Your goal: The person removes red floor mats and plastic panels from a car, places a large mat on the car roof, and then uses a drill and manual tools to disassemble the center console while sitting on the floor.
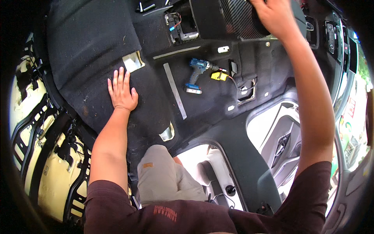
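My left hand point(123, 91) lies flat on the black floor carpet point(97, 39), fingers stretched and holding nothing. Just beyond its fingertips is a rectangular cut-out point(133, 61) with pale metal showing through. At the top edge, my right hand point(276, 17) rests at a dark panel with a carbon-weave pattern point(239, 17); most of its fingers run out of view, so its grip is hidden. Between my arms, a blue cordless drill point(197, 72) lies on the carpet. Its nose almost meets a yellow connector point(219, 76) on a cable.
Loose metal bolts point(147, 7) lie at the top. An opening with a wired module point(175, 29) and a smaller cable opening point(245, 91) break the carpet. A seat frame with yellowish foam point(50, 175) stands left. Door openings point(272, 121) lie near me, and a grey-clad leg point(156, 171) kneels.
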A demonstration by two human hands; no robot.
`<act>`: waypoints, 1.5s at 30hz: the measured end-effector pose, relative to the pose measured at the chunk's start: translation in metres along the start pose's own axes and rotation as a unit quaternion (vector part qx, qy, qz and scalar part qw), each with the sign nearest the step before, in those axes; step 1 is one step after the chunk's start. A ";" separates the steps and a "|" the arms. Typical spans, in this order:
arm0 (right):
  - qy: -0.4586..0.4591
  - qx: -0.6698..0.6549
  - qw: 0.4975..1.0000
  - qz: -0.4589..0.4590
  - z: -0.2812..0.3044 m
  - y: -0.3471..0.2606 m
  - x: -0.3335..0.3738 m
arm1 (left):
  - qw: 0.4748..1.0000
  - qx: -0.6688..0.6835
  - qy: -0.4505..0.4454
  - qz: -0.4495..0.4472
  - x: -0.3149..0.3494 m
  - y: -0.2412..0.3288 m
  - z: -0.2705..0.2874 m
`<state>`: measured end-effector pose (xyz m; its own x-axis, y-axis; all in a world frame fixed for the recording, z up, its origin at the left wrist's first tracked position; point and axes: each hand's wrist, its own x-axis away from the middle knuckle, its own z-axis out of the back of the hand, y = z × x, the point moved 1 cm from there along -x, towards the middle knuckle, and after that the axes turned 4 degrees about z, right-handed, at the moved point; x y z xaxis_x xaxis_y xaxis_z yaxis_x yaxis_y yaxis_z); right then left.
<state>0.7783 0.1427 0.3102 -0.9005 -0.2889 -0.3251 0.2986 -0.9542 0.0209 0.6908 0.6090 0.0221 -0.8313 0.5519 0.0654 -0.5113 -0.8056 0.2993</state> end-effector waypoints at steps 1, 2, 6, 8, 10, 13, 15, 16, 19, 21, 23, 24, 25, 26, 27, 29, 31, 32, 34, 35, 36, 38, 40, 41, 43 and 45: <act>-0.059 -0.043 0.996 -0.060 -0.006 0.005 -0.003 | 1.000 0.004 -0.003 -0.003 -0.002 0.000 0.001; -0.060 -0.027 0.996 -0.060 -0.011 0.003 -0.006 | 1.000 0.005 -0.007 0.000 -0.001 -0.001 0.001; -0.072 -0.017 0.996 -0.058 -0.008 0.004 -0.009 | 1.000 0.012 -0.019 0.006 0.000 -0.003 -0.001; -0.039 -0.013 0.997 -0.071 -0.016 0.013 -0.004 | 0.999 0.014 -0.036 0.013 0.001 -0.003 -0.003; -0.008 -0.029 0.996 -0.082 -0.019 0.018 0.000 | 0.999 0.020 -0.037 0.017 0.001 -0.002 -0.004; 0.009 -0.097 0.985 -0.142 -0.018 0.028 0.009 | 0.998 0.022 -0.049 0.028 0.003 -0.004 -0.009; -0.013 -0.051 0.986 -0.158 -0.015 0.028 0.010 | 0.998 0.023 -0.047 0.022 0.004 -0.007 -0.012; -0.027 -0.049 0.985 -0.166 -0.015 0.028 0.008 | 0.999 0.022 -0.043 0.025 0.003 -0.007 -0.015; -0.036 -0.054 0.983 -0.171 -0.019 0.027 0.003 | 0.997 0.010 -0.067 0.044 0.003 -0.004 -0.010; -0.054 -0.038 0.982 -0.177 -0.023 0.029 -0.001 | 0.996 0.019 -0.060 0.065 -0.012 0.001 0.004; -0.077 -0.016 0.979 -0.189 -0.021 0.026 -0.002 | 0.985 0.085 -0.094 0.116 -0.035 0.003 0.026; -0.087 -0.007 0.976 -0.198 -0.020 0.024 -0.002 | 0.985 0.130 -0.086 0.080 -0.061 -0.015 0.035; -0.093 -0.004 0.976 -0.196 -0.021 0.024 -0.004 | 0.982 0.187 0.022 -0.002 -0.109 -0.026 0.058; -0.101 -0.002 0.976 -0.194 -0.021 0.023 -0.007 | 0.984 0.095 0.152 0.007 -0.161 -0.022 0.083; -0.109 -0.001 0.974 -0.197 -0.019 0.021 -0.009 | 0.976 0.070 0.206 0.024 -0.217 -0.031 0.101; -0.126 0.001 0.971 -0.201 -0.017 0.022 -0.012 | 0.973 -0.003 0.197 0.121 -0.309 -0.079 0.103; -0.141 0.003 0.970 -0.196 -0.017 0.024 -0.016 | 0.952 -0.089 0.183 0.229 -0.362 -0.148 0.062; -0.148 0.003 0.968 -0.202 -0.017 0.024 -0.016 | 0.948 -0.093 0.193 0.233 -0.369 -0.151 0.056; -0.148 0.001 0.968 -0.203 -0.018 0.025 -0.015 | 0.940 -0.100 0.215 0.246 -0.379 -0.157 0.047; -0.147 0.003 0.968 -0.206 -0.019 0.025 -0.014 | 0.941 -0.096 0.212 0.247 -0.384 -0.157 0.038; -0.151 0.018 0.967 -0.204 -0.018 0.021 -0.012 | 0.942 -0.096 0.208 0.244 -0.385 -0.157 0.039; -0.154 0.011 0.967 -0.202 -0.019 0.025 -0.013 | 0.944 -0.092 0.201 0.244 -0.386 -0.153 0.042; -0.154 0.005 0.967 -0.204 -0.020 0.021 -0.017 | 0.947 -0.091 0.187 0.245 -0.383 -0.156 0.043; -0.158 0.008 0.966 -0.206 -0.020 0.023 -0.020 | 0.946 -0.091 0.188 0.247 -0.388 -0.157 0.043; -0.165 0.012 0.964 -0.209 -0.020 0.023 -0.022 | 0.945 -0.088 0.183 0.256 -0.386 -0.155 0.046; -0.164 0.015 0.964 -0.211 -0.017 0.020 -0.022 | 0.947 -0.082 0.177 0.257 -0.384 -0.153 0.048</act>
<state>0.8097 0.1309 0.3014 -0.9927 0.1207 0.0048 -0.1208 -0.9925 -0.0192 1.0988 0.5305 -0.0035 -0.9855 -0.0051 -0.1694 -0.0227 -0.9866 0.1616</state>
